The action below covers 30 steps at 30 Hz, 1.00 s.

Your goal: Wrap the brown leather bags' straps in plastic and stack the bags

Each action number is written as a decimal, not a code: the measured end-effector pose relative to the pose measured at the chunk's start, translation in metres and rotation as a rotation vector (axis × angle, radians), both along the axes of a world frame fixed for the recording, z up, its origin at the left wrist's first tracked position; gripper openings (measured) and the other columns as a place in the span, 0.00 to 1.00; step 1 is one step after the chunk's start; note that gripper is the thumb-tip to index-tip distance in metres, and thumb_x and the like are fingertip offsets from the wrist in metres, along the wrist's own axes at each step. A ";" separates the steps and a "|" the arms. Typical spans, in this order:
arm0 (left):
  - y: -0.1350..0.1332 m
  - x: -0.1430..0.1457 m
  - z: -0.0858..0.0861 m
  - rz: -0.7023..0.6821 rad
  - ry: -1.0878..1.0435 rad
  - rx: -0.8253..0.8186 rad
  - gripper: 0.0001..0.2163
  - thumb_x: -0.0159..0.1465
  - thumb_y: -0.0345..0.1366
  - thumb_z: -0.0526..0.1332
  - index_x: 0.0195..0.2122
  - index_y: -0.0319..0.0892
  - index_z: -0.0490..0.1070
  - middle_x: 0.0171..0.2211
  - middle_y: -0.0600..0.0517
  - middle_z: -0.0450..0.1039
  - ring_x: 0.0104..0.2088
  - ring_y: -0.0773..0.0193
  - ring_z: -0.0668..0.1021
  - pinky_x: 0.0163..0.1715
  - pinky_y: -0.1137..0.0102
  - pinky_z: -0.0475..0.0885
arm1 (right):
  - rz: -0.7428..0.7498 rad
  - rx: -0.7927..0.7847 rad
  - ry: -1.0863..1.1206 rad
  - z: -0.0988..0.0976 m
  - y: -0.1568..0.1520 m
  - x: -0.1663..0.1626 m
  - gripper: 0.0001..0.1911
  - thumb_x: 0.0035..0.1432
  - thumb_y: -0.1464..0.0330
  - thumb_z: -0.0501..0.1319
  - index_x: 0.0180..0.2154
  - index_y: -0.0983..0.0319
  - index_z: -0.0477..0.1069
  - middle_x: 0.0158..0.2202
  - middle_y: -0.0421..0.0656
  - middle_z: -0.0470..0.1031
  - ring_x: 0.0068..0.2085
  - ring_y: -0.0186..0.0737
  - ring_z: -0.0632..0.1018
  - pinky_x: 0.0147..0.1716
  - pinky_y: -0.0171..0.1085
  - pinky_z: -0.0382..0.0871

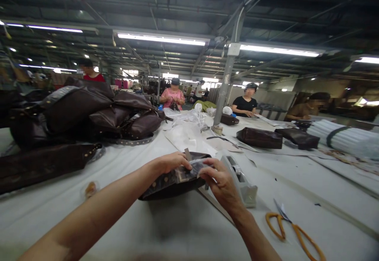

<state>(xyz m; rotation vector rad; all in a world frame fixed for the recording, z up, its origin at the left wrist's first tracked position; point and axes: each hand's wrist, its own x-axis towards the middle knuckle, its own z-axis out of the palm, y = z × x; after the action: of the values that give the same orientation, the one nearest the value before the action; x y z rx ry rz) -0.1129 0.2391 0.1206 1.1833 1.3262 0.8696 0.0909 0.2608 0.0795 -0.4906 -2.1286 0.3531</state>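
A dark brown leather bag (170, 186) with a studded edge is held just above the white table (177, 229) in front of me. My left hand (173, 161) grips its top edge, fingers closed over a clear plastic wrap and a small paper tag. My right hand (217, 180) pinches the plastic wrap on the bag's right side. Both forearms reach in from the bottom of the view.
A white tape dispenser (241, 182) sits right of the bag. Orange-handled scissors (291, 231) lie at the near right. A pile of brown bags (89, 115) fills the left. More bags (259, 138) and white rolls (340, 136) lie beyond. Other workers sit at the far side.
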 end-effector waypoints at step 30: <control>-0.014 0.012 -0.004 -0.182 0.614 0.262 0.05 0.46 0.32 0.62 0.25 0.39 0.71 0.21 0.57 0.63 0.26 0.67 0.66 0.26 0.73 0.60 | 0.076 -0.431 0.142 -0.011 -0.003 -0.019 0.05 0.50 0.69 0.60 0.24 0.59 0.71 0.35 0.42 0.76 0.39 0.43 0.74 0.42 0.40 0.66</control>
<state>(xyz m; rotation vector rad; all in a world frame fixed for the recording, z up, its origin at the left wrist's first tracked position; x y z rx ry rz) -0.1005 0.2255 0.1169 1.8462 1.5807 0.5737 0.0720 0.2579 0.0687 -0.6096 -1.9368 0.8742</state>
